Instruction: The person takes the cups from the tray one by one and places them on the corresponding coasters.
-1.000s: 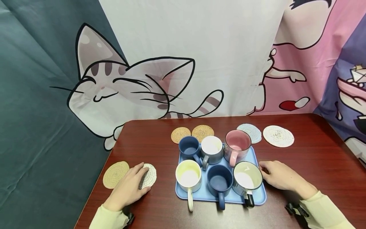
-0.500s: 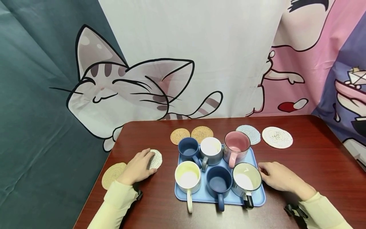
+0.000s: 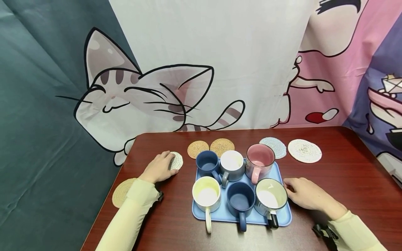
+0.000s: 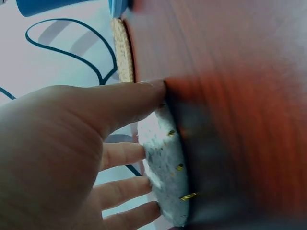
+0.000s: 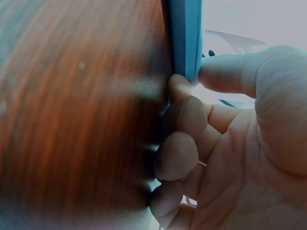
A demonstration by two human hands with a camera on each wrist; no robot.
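In the head view my left hand (image 3: 159, 166) is at the left of the table, over a small white woven coaster (image 3: 177, 161). The left wrist view shows the thumb at one edge of this gold-flecked coaster (image 4: 168, 163) and fingertips along another, gripping it close over the wood. My right hand (image 3: 309, 194) pinches the right edge of the blue tray (image 3: 285, 218) between thumb and curled index finger; the right wrist view shows the tray edge (image 5: 187, 43) there. Several mugs stand on the tray, among them a pink mug (image 3: 260, 162) and a white-and-yellow mug (image 3: 206, 195).
A yellow-green round coaster (image 3: 120, 191) lies by the left table edge, partly under the left sleeve. Behind the tray lie two tan coasters (image 3: 198, 149), a pale blue one (image 3: 276, 146) and a white one (image 3: 304, 151). A printed cat curtain (image 3: 141, 101) hangs behind the table.
My left hand has moved away from me and to the right, taking the small white coaster from beside the yellow-green one towards the tan coasters. The right hand and tray have stayed put.
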